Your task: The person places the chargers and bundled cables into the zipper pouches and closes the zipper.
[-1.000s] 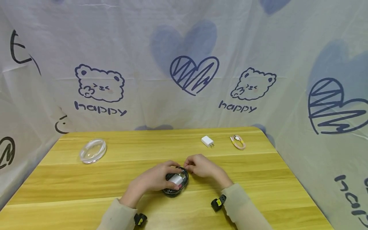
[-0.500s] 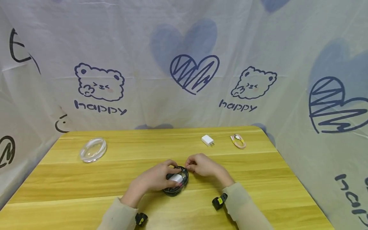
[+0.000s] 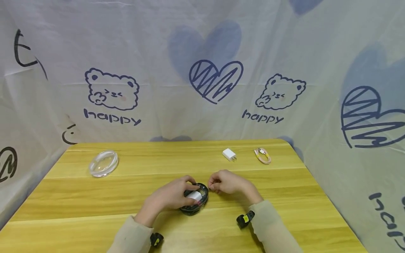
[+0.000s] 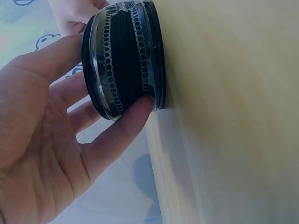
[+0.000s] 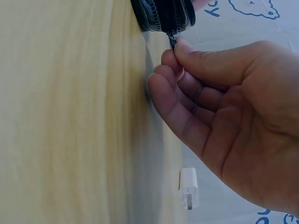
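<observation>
My left hand (image 3: 172,195) grips a small round zip case (image 4: 124,60), with a clear top and black edging. Something white (image 3: 197,195) shows through its top. In the left wrist view, a dark zipper band runs round the side between two rows of stitching, and the fingers span the case from edge to edge, close over the wooden table (image 4: 224,116). Beside the case, my right hand (image 3: 228,182) pinches the zipper pull (image 5: 172,42) between thumb and index finger, its other fingers curled loosely beneath.
A white plug charger (image 3: 229,154) lies behind the right hand. Right of it is a coiled pink cable (image 3: 267,159) with yellow ties. A clear round case (image 3: 95,172) with a whitish rim sits at the far left. A printed cloth (image 3: 164,98) hangs behind the table.
My right hand has shifted a little to the right, away from the case's edge. The left hand keeps its grip on the case, almost still.
</observation>
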Motion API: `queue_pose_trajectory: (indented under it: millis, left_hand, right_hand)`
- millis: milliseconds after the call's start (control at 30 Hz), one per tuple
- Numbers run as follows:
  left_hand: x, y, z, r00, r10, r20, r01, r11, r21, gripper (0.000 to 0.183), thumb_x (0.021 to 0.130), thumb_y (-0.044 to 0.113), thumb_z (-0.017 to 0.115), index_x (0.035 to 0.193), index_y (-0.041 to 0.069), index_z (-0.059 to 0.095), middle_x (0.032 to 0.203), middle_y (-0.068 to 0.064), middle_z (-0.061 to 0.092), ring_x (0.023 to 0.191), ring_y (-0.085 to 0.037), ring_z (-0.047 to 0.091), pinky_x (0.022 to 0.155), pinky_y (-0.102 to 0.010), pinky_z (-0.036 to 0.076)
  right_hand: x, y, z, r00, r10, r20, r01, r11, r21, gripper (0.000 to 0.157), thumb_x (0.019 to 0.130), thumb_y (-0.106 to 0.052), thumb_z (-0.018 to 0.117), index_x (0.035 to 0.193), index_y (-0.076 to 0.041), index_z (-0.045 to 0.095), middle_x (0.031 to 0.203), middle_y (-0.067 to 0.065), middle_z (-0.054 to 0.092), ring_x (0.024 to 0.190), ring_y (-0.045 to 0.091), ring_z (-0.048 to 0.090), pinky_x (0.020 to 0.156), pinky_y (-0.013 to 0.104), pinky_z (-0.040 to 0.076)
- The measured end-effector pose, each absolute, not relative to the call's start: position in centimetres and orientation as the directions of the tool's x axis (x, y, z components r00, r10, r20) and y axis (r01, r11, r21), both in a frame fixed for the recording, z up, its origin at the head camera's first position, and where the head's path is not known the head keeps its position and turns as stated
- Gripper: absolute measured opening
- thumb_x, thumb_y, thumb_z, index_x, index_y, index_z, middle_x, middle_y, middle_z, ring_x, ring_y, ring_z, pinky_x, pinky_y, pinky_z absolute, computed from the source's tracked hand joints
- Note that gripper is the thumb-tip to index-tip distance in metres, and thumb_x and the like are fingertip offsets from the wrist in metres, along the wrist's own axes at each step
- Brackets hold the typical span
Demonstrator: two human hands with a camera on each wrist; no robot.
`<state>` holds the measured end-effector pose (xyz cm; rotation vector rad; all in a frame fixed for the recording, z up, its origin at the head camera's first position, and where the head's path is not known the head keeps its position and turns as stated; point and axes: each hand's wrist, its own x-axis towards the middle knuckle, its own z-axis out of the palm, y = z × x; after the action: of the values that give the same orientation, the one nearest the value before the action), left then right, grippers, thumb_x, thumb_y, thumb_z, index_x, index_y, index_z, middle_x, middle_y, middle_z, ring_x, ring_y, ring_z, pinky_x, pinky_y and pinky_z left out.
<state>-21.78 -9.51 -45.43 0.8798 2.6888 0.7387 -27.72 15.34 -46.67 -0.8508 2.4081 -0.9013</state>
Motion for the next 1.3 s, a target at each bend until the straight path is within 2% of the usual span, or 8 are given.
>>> queue_pose_trajectory:
  millis: [267,500,633,767,967,1300]
  left_hand:
    - [-21.9,-9.4,-45.6,-0.793,0.607,-0.051,0.485,0.679,0.551,0.057,0.091,0.035,0.082,0.138,0.006,0.068,0.138,-0.01,0.058,0.11,-0.022,0.062,0.091,-0.042,0.055]
    - [-22.0,-9.5,-45.6,-0.8,0.6,-0.015,0.484,0.66,0.575,0.065,0.085,0.04,0.087,0.136,0.005,0.069,0.132,-0.014,0.058,0.108,-0.025,0.061,0.091,-0.045,0.055]
    - [-22.0,-9.6,-45.5,-0.78,0.626,-0.001,0.514,0.642,0.57,0.066,0.084,0.037,0.088,0.139,0.008,0.067,0.145,-0.015,0.053,0.121,-0.032,0.059,0.098,-0.049,0.054]
    - [-21.9,-9.7,-45.3,-0.755,0.656,-0.007,0.537,0.624,0.567,0.063,0.086,0.034,0.087,0.14,0.008,0.066,0.157,-0.014,0.047,0.137,-0.037,0.051,0.105,-0.051,0.05]
    - [-21.9,-9.7,-45.4,-0.755,0.655,-0.02,0.526,0.624,0.578,0.061,0.089,0.034,0.084,0.141,0.008,0.065,0.155,-0.012,0.048,0.136,-0.035,0.051,0.105,-0.051,0.05]
    - [-22.0,-9.6,-45.6,-0.77,0.636,-0.041,0.495,0.637,0.591,0.059,0.091,0.032,0.082,0.142,0.008,0.063,0.152,-0.012,0.048,0.131,-0.033,0.052,0.1,-0.049,0.052]
  right_hand:
    - [-27.5,15.4,-47.0,-0.744,-0.65,-0.156,-0.375,0.6,-0.707,0.015,0.103,0.0,0.059,0.096,-0.005,0.071,0.084,0.002,0.067,0.073,0.013,0.063,0.064,0.025,0.054]
    - [-27.4,14.7,-47.4,-0.78,-0.623,-0.062,-0.432,0.607,-0.667,0.015,0.103,-0.004,0.06,0.095,-0.007,0.072,0.08,0.0,0.067,0.07,0.008,0.057,0.064,0.024,0.05]
    - [-27.5,14.1,-47.6,-0.786,-0.618,-0.009,-0.472,0.61,-0.637,0.013,0.104,-0.007,0.061,0.096,-0.008,0.072,0.08,-0.003,0.067,0.072,0.006,0.057,0.068,0.024,0.05]
    - [-27.5,13.8,-47.6,-0.784,-0.621,0.011,-0.49,0.608,-0.625,0.014,0.104,-0.008,0.061,0.096,-0.009,0.072,0.08,-0.004,0.067,0.072,0.006,0.057,0.068,0.024,0.049]
    - [-27.6,13.7,-47.5,-0.778,-0.628,0.005,-0.492,0.605,-0.626,0.013,0.104,-0.006,0.062,0.095,-0.008,0.072,0.082,-0.002,0.068,0.07,0.005,0.057,0.066,0.023,0.05]
    - [-27.7,14.3,-47.0,-0.751,-0.655,-0.077,-0.455,0.599,-0.659,0.015,0.103,0.0,0.058,0.095,-0.007,0.07,0.081,0.002,0.065,0.07,0.007,0.055,0.062,0.021,0.046]
